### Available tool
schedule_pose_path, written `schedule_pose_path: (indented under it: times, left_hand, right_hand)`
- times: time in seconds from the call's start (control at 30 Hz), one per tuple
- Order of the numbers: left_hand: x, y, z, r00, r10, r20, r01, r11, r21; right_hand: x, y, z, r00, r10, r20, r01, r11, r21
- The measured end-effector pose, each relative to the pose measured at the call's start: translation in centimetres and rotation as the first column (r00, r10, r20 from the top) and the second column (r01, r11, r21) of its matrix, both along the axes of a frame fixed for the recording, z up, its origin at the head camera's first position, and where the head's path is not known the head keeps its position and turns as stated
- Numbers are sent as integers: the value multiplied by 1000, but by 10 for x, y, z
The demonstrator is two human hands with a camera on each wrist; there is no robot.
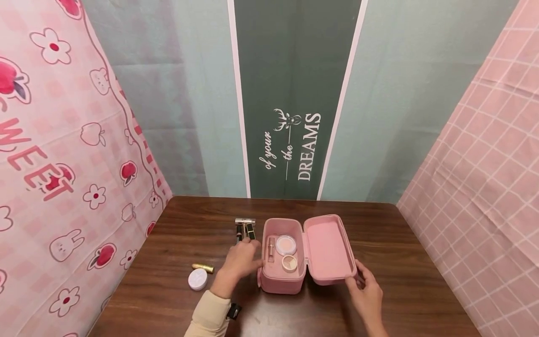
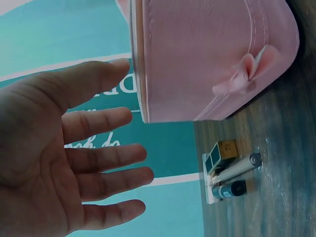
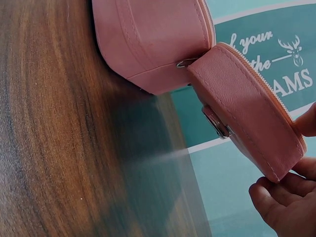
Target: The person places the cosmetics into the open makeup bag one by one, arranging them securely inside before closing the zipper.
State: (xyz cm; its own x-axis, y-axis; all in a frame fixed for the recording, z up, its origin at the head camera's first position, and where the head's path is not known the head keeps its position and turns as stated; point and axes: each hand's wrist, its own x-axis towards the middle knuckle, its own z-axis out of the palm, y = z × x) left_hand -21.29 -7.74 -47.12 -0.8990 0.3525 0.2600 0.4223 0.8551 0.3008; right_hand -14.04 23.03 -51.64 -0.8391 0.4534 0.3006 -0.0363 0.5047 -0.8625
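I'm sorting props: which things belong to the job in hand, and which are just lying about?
Likely in the job:
pink case, near the left hand
lid, held by the right hand
inside: large compact, small compact, pink tube

Seemingly lying about:
white container
gold tube
silver tube, pale tube, dark tube, small box

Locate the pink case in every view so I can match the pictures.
Head: the pink case stands open in the lower half, right of centre.
Left wrist: the pink case fills the upper right, turned sideways.
Right wrist: the pink case stretches from the top, left of centre, down to the lower right.
Shared landmark: the dark green panel with white lettering.
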Motion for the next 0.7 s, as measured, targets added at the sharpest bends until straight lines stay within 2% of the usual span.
schedule_pose_path:
  times: [0.23,0.53,0.7]
  left_hand:
    - [1,-10,-2,998,46,44,-48,998,37]
    - [5,-24,-12,993,109,42,-111,993,43]
    - [7,-31,-15,991,123,49,-125,991,37]
  right_hand:
    - [0,1,-1,1000,5,-22,-6,1000,-3]
    - [1,0,-1,999,9,-42,-9,1000,-1]
    - [1,0,0,998,8,-54,-8,1000,5]
